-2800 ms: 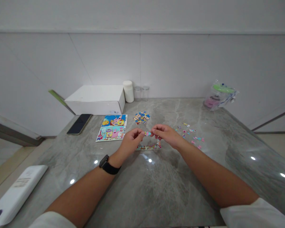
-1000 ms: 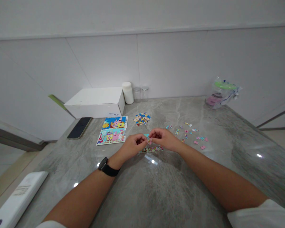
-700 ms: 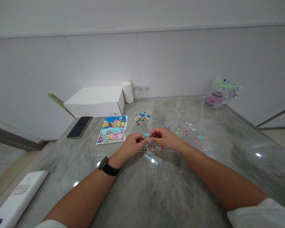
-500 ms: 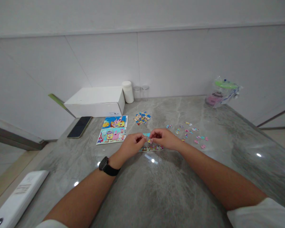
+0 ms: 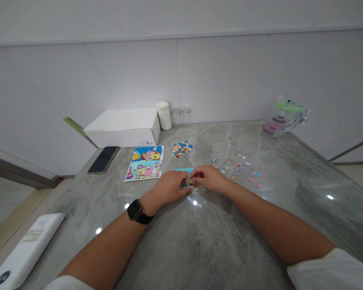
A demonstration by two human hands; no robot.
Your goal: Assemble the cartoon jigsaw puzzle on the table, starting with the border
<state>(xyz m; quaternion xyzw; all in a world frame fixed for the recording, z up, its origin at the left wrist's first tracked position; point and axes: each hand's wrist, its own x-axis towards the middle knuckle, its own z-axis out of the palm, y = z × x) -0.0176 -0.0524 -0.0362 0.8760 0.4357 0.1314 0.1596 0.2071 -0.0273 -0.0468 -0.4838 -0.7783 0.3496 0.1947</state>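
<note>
A partly joined jigsaw puzzle (image 5: pixel 186 170) lies flat on the grey marble table (image 5: pixel 199 241), mostly hidden under my hands. My left hand (image 5: pixel 169 186), with a black watch on its wrist, rests with fingers curled on the puzzle's left part. My right hand (image 5: pixel 207 177) pinches a small puzzle piece down onto the puzzle at its middle. The two hands' fingertips nearly touch. A heap of loose pieces (image 5: pixel 181 148) lies behind the puzzle, and several scattered pieces (image 5: pixel 242 171) lie to the right of my right hand.
Two cartoon picture cards (image 5: pixel 145 162) lie left of the puzzle, a dark phone (image 5: pixel 103 159) further left. A white box (image 5: pixel 124 127), a white canister (image 5: pixel 163 115) and two clear jars (image 5: pixel 181 117) stand by the wall. A bagged item (image 5: pixel 282 117) sits back right, a white device (image 5: pixel 24 249) front left.
Both hands have come down from holding a piece in the air above the puzzle to pressing on the puzzle on the table. The camera view shifted slightly.
</note>
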